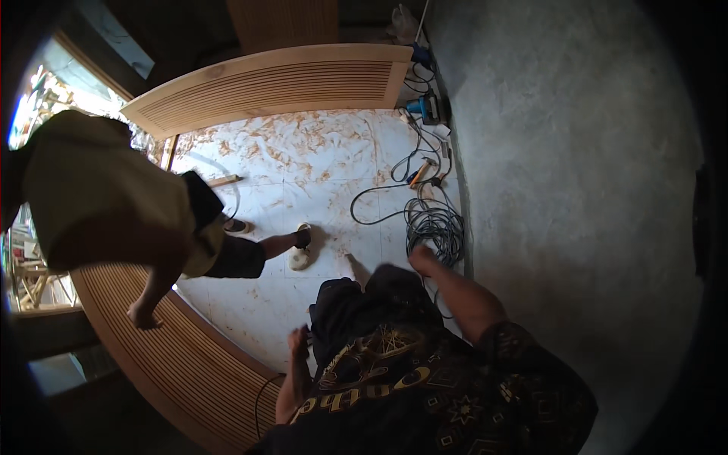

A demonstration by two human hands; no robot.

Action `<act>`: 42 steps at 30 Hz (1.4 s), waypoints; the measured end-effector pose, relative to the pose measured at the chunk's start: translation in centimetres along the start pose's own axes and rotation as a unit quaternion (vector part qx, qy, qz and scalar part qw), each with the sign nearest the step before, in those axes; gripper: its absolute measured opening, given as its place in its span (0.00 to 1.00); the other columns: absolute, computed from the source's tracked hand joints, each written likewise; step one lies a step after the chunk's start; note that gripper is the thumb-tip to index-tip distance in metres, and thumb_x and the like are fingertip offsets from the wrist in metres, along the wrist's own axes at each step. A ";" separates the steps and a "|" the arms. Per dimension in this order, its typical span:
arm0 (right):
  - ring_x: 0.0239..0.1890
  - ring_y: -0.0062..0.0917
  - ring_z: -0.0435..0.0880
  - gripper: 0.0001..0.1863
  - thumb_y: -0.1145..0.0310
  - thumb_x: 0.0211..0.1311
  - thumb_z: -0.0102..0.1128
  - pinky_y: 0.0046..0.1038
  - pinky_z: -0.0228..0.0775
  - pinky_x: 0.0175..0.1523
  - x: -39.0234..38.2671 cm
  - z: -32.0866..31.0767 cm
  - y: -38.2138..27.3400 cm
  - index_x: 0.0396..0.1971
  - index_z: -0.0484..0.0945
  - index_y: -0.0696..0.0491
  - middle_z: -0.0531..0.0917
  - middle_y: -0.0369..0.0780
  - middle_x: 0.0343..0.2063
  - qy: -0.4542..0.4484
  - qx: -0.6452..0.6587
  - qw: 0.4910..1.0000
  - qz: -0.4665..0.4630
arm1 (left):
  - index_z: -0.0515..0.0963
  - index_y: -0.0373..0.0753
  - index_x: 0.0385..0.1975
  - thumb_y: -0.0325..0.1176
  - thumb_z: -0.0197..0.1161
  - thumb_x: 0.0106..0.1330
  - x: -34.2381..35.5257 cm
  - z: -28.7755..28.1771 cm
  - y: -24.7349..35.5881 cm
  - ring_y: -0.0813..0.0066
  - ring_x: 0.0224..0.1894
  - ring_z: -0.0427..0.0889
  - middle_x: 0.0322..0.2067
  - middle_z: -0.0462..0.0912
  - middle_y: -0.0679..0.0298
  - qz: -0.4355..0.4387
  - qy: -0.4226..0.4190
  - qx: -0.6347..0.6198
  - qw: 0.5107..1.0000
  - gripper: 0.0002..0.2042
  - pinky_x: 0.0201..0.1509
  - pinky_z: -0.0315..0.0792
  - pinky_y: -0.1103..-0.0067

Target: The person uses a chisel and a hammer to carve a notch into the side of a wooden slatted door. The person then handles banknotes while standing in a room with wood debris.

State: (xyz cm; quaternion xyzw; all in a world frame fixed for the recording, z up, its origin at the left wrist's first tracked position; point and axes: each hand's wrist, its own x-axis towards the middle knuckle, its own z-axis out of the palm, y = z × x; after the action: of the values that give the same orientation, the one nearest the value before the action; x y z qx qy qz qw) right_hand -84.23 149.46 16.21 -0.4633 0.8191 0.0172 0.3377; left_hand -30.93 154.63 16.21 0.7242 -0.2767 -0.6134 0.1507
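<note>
My left hand (298, 341) is raised beside my dark shorts, its fingers curled. A small dark shape shows at the fingers, too unclear to name. My right hand (422, 259) hangs over the near edge of a coil of dark cable (436, 227) by the wall. Its fingers look closed, and whether a strand of cable is in them is hidden. A thin dark cable (258, 406) loops by my left forearm, across the near slatted wooden panel (174, 353).
Another person (129, 197) stands at left, one hand (142, 315) above the near panel. A second slatted panel (273, 80) stands at the back. Wood shavings litter the pale floor (258, 189). A blue power tool (425, 108) and an orange-handled hammer (418, 174) lie along the grey wall (561, 152).
</note>
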 end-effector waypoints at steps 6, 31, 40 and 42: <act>0.28 0.27 0.85 0.12 0.67 0.59 0.66 0.31 0.79 0.27 1.3 -11.8 8.4 0.42 0.81 0.54 0.84 0.39 0.25 0.039 0.436 0.838 0.325 | 0.77 0.40 0.40 0.39 0.61 0.69 10.8 4.9 30.6 0.70 0.30 0.83 0.31 0.83 0.61 0.067 0.009 -0.023 0.997 0.09 0.35 0.78 0.71; 0.28 0.20 0.84 0.08 0.67 0.66 0.60 0.25 0.74 0.29 44.3 -34.2 -11.5 0.41 0.79 0.53 0.82 0.35 0.30 0.115 0.636 0.696 0.313 | 0.80 0.40 0.39 0.40 0.65 0.68 43.2 23.2 79.0 0.70 0.34 0.87 0.34 0.86 0.61 0.050 -0.136 0.160 0.976 0.10 0.37 0.80 0.72; 0.29 0.23 0.85 0.15 0.66 0.60 0.66 0.28 0.78 0.28 44.4 -19.9 -6.0 0.45 0.79 0.52 0.84 0.39 0.31 0.046 0.624 0.632 0.457 | 0.78 0.34 0.30 0.30 0.65 0.66 47.7 30.8 84.0 0.73 0.24 0.84 0.25 0.82 0.60 0.104 -0.186 0.261 0.941 0.07 0.25 0.79 0.78; 0.29 0.24 0.85 0.16 0.65 0.59 0.67 0.30 0.79 0.29 48.0 -15.0 -2.0 0.46 0.79 0.52 0.85 0.41 0.33 0.055 0.581 0.670 0.459 | 0.78 0.35 0.32 0.31 0.64 0.66 48.0 32.8 83.2 0.73 0.25 0.84 0.26 0.82 0.62 0.111 -0.162 0.314 0.929 0.06 0.26 0.78 0.78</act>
State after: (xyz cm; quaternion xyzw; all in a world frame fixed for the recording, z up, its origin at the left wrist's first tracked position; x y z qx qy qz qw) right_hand -107.19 107.33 0.97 0.2614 0.7897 -0.3347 0.4427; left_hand -76.27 63.82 17.33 0.5901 -0.5541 -0.5836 -0.0641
